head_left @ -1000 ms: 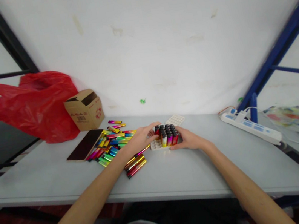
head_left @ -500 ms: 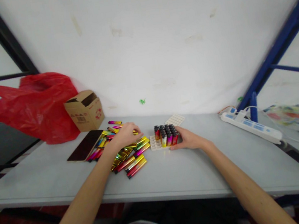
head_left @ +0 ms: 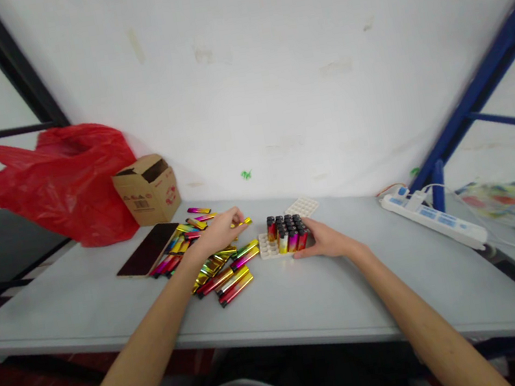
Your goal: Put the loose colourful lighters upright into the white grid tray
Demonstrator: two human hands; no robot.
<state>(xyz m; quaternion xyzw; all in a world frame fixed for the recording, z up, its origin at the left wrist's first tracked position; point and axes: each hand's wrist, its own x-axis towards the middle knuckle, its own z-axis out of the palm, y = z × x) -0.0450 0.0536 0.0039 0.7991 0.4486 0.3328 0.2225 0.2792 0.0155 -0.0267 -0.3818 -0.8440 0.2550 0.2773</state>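
Note:
My left hand (head_left: 223, 230) is above the right side of a loose pile of shiny coloured lighters (head_left: 214, 263). Its fingers are closed in a pinch on a lighter (head_left: 246, 221), whose yellow end sticks out toward the right. A pale tray with round holes (head_left: 267, 249) lies right of the pile. Black-topped lighters (head_left: 290, 232) stand upright in rows on it, and the holes at its left side are bare. My right hand (head_left: 323, 238) curves around the right side of these standing lighters, thumb at the front near the tray's edge, fingers partly hidden behind.
Behind the standing lighters lies a second holed tray (head_left: 303, 206). A dark phone-like slab (head_left: 149, 251), a cardboard box (head_left: 148, 190) and a red plastic bag (head_left: 64, 192) are at the left. A white power strip (head_left: 432, 219) with cables lies at the right by a blue frame.
My left hand has shifted slightly right, and the lighter in its fingers now shows beyond the fingertips. My right hand stays against the standing lighters.

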